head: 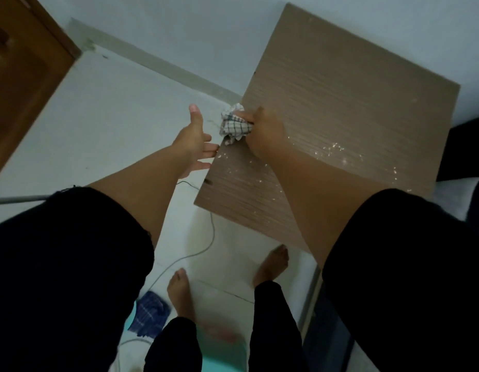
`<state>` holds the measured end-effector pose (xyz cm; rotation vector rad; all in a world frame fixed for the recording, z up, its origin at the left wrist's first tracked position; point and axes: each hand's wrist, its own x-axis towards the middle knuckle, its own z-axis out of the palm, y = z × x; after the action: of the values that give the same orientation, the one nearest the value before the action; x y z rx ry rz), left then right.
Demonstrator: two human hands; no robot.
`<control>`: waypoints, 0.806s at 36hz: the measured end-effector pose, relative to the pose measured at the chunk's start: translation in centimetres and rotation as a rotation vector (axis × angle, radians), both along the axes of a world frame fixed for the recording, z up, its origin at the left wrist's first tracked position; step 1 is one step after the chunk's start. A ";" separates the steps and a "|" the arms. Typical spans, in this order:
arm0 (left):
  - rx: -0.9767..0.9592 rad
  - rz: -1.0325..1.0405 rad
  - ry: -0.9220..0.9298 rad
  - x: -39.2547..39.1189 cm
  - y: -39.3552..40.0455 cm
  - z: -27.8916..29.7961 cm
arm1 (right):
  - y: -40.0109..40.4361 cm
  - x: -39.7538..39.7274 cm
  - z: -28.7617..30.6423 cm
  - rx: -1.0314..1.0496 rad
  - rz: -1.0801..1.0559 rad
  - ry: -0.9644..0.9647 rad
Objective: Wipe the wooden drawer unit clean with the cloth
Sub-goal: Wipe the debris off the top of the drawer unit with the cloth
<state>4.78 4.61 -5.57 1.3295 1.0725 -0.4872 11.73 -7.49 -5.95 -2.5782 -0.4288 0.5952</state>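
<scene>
Two hands work at the left edge of the wooden drawer unit [340,108]. Right hand [265,132] grips the bunched checked cloth [234,123], pressing it on the top right at that edge. Left hand [192,140] lies open just beside the cloth, fingers straight, fingertips touching the unit's left edge. White crumbs [337,151] speckle the top toward its near right corner.

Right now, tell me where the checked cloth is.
In the head view, the checked cloth is bunched in the right hand at the left edge of the wooden drawer unit, beside the open left hand.
</scene>
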 end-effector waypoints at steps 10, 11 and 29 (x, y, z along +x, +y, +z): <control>-0.217 -0.009 0.079 -4.4 1.3 0.4 | 0.6 -8.4 -1.1 -0.054 0.138 0.009; -0.224 -0.010 0.077 -4.8 1.3 0.7 | 0.5 -9.3 -1.2 -0.051 0.137 0.015; 0.392 -0.356 0.070 -7.3 -1.7 0.8 | -3.1 -14.3 -0.3 -0.062 0.349 0.077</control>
<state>-2.52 2.90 -4.78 1.8792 1.0239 -0.6088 -2.55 -10.55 -6.23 -2.5442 -0.8556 0.8351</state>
